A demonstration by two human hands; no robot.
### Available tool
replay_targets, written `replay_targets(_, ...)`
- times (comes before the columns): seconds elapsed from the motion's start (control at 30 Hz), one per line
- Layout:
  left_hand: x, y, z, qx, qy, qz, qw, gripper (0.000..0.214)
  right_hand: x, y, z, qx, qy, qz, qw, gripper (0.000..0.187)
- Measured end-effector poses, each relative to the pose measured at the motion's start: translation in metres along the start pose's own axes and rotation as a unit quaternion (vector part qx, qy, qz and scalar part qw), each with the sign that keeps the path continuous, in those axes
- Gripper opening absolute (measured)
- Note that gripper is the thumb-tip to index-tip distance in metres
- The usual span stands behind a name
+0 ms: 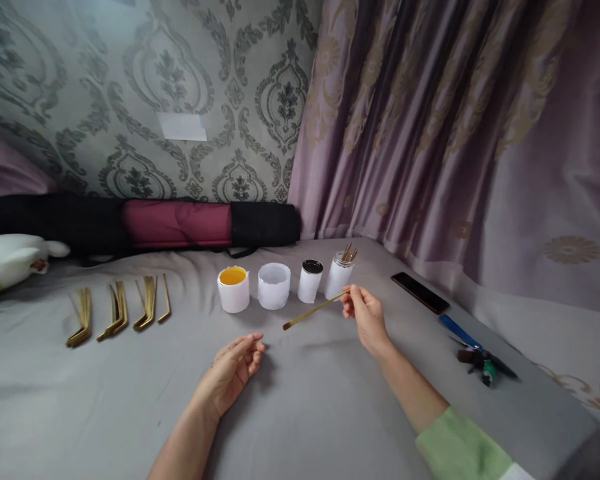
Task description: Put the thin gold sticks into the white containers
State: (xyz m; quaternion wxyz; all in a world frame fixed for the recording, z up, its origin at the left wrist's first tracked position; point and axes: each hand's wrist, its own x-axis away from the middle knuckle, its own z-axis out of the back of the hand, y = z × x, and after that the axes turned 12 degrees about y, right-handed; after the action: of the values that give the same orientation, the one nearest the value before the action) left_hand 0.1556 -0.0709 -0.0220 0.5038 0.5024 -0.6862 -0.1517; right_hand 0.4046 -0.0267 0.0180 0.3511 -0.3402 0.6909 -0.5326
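Note:
Between the thumb and fingers of my right hand point(366, 319) is a thin golden-brown stick point(313, 312), slanting down to the left to a darker, thicker tip. It hangs above the grey sheet. My left hand point(236, 370) rests near the sheet with loosely bent fingers and nothing visible in it. Beyond my hands stand a white-wrapped cup point(234, 298) with orange-yellow contents, a white cup point(274, 293), a white-wrapped can point(310, 287) with a dark top, and a white-wrapped jar point(336, 277) holding several thin sticks.
At the left lie bundles of bent golden sticks point(83, 317) and one single bent stick point(167, 300). A phone point(420, 293), a blue-handled tool point(460, 332) and small dark items lie right. A long black and maroon bag point(180, 223) lines the wall; a curtain point(430, 133) hangs right.

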Motion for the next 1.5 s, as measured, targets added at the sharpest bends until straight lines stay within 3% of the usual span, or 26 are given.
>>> replay_targets(0.6,-0.004,0.000,0.005,0.022,-0.011,0.002,1.000,0.013,-0.043,-0.051,0.034,0.033,0.060,0.056,0.996,0.030)
replay_targets(1.17,-0.006,-0.001,0.005,0.028,-0.012,-0.001,1.000,0.016,-0.083,-0.105,0.038,0.080,0.069,0.157,0.982,0.026)
replay_targets(1.5,-0.007,-0.001,0.006,0.028,-0.013,-0.001,1.000,0.016,-0.101,-0.125,0.032,0.108,0.104,0.173,0.974,0.022)
